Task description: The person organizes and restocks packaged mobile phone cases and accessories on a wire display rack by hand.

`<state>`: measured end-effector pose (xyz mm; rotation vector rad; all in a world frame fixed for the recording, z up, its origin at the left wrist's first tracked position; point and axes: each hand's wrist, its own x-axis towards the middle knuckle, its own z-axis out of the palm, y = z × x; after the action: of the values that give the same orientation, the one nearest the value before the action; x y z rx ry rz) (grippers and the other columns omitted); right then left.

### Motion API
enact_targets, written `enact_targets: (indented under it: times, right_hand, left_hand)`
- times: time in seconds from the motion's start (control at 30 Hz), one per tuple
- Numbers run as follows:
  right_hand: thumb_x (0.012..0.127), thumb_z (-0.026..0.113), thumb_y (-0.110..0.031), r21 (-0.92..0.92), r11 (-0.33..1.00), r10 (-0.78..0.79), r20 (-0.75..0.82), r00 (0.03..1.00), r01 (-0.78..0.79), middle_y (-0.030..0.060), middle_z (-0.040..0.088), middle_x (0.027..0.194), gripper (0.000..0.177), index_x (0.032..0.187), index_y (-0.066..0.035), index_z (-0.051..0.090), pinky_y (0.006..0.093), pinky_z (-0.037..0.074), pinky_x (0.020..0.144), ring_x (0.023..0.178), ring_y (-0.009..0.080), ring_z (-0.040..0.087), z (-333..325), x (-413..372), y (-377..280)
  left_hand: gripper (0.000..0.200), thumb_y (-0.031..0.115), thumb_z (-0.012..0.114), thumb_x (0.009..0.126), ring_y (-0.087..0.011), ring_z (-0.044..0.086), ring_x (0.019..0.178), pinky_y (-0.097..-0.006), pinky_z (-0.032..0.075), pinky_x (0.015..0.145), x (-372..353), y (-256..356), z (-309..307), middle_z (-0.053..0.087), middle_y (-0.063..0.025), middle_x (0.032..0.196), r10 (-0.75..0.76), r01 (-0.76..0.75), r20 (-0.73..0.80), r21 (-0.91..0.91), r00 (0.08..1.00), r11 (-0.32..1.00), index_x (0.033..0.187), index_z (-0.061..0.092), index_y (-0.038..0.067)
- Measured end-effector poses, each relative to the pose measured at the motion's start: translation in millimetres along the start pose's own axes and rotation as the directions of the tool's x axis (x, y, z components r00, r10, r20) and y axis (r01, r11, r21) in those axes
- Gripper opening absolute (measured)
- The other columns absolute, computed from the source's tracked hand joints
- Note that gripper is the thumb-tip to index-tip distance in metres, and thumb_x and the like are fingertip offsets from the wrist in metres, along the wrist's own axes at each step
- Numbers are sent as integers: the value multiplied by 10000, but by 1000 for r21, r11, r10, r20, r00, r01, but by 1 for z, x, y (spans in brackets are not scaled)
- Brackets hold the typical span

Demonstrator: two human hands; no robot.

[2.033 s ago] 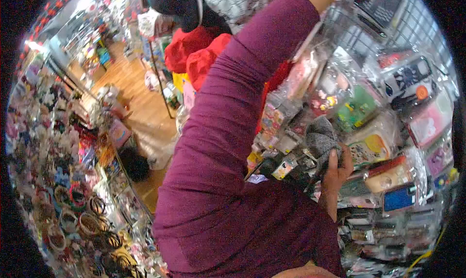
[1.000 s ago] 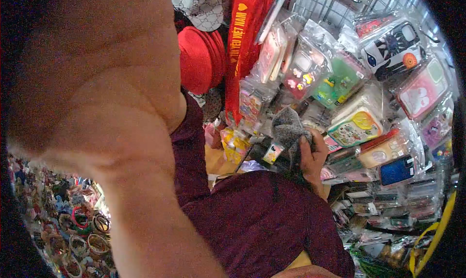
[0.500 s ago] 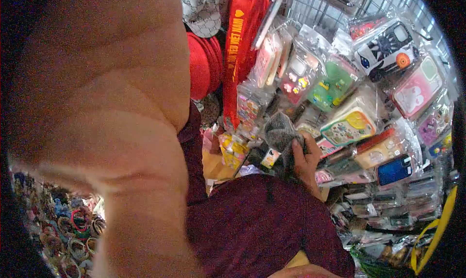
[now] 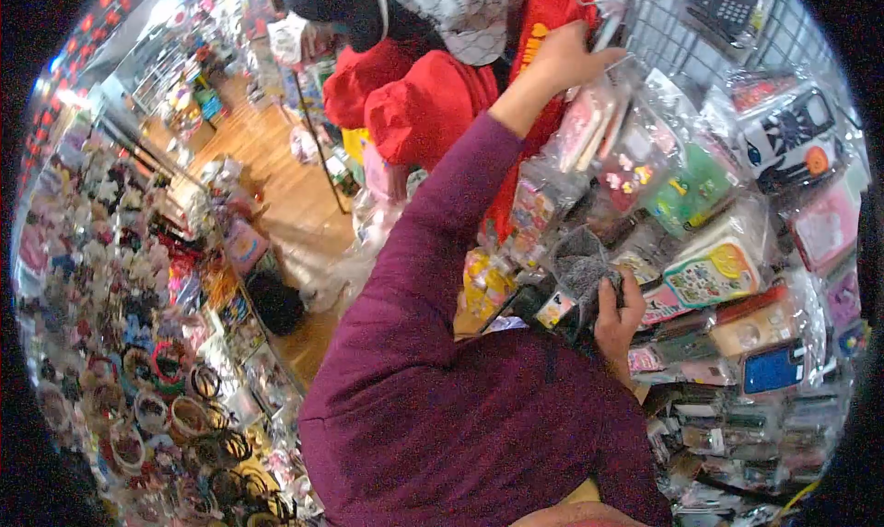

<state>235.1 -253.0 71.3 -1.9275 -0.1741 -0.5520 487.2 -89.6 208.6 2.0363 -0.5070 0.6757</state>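
My left hand (image 4: 564,59), at the end of a purple sleeve, reaches across to the red banner with yellow lettering (image 4: 537,32) and the top of some bagged phone cases (image 4: 589,122). Its fingers are apart, with nothing visible between them. Lower down, my right hand (image 4: 619,317) grips the edge of a grey fuzzy item (image 4: 580,265) close to my body. A small white and yellow tag (image 4: 554,310) shows beside that item. Yellow packaging (image 4: 486,283) lies to its left.
Bagged phone cases (image 4: 714,274) hang on a wire grid (image 4: 663,39) at the right. Red hats (image 4: 424,108) and a patterned white hat (image 4: 460,11) are at the top. Hair accessories (image 4: 152,407) cover the left side. A wooden floor (image 4: 276,205) shows beyond.
My left arm has moved from close in front of the camera to the hanging goods, uncovering the hats and floor. My right hand still grips the grey item, now further right in view.
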Motion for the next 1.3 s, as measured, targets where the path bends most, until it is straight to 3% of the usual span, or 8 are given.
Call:
enact_targets:
  times: [0.27, 0.6, 0.67, 0.8, 0.93, 0.97, 1.07, 1.3]
  right_hand:
    - [777, 536, -105, 101, 993, 50, 107, 993, -61, 113, 570, 852, 218, 955, 21, 538, 294, 406, 741, 779, 205, 528, 5, -8, 16]
    - [778, 533, -113, 44, 996, 66, 122, 990, -72, 138, 571, 904, 245, 978, 28, 541, 327, 399, 790, 842, 249, 532, 4, -14, 41]
    - [808, 506, -93, 13, 1000, -12, 94, 996, 11, 85, 562, 850, 204, 974, 22, 534, 281, 411, 718, 770, 151, 506, 5, -15, 40]
    - [807, 514, -120, 43, 999, -23, 94, 995, 19, 84, 563, 848, 221, 972, 24, 535, 280, 409, 725, 776, 149, 507, 4, -16, 42]
    - [807, 519, -145, 103, 993, 43, 89, 995, -52, 89, 563, 850, 233, 968, 22, 537, 277, 402, 736, 782, 153, 505, 3, -18, 40]
    - [807, 519, -147, 111, 992, 55, 90, 994, -65, 91, 562, 850, 231, 966, 21, 536, 277, 400, 737, 783, 155, 504, 2, -19, 40]
    - [765, 547, -118, 66, 996, 51, 166, 985, -62, 163, 578, 911, 271, 984, 42, 540, 331, 398, 807, 863, 263, 541, -6, -16, 35]
    - [769, 557, -121, 84, 995, 49, 125, 991, -60, 164, 579, 895, 252, 960, 42, 537, 331, 408, 783, 836, 264, 548, -8, -16, 35]
  left_hand:
    - [510, 389, 660, 633, -309, 592, 877, -373, 482, 742, 28, 19, 18, 595, -208, 931, -227, 245, -97, 281, 969, 928, 932, 587, -17]
    - [256, 200, 584, 614, -301, 619, 783, -377, 500, 684, 15, 39, 3, 628, -157, 829, -98, 148, -126, 495, 987, 856, 794, 652, 31]
    - [206, 189, 597, 629, -259, 627, 764, -342, 500, 640, 12, 42, 0, 634, -109, 801, -52, 160, -196, 589, 979, 792, 776, 653, 57]
    - [161, 169, 604, 627, -239, 632, 746, -346, 502, 619, 9, 40, -6, 629, -115, 764, 19, 177, -306, 601, 952, 780, 741, 637, 60]
    - [331, 168, 505, 761, -290, 618, 735, -365, 505, 625, -3, 63, -33, 598, -185, 838, -69, 179, -208, 571, 976, 801, 1038, 448, -3]
    - [312, 136, 501, 750, -284, 614, 577, -353, 493, 495, -5, 46, -25, 602, -153, 731, 177, 77, -325, 637, 929, 767, 1021, 433, -3]
    - [328, 140, 500, 749, -289, 617, 610, -361, 495, 519, -18, 60, -33, 599, -152, 735, 166, 111, -359, 636, 919, 763, 1032, 423, -8]
    - [319, 165, 492, 767, -361, 590, 616, -432, 475, 529, -46, 68, -55, 587, -187, 717, 110, 118, -331, 597, 937, 794, 1045, 391, 44]
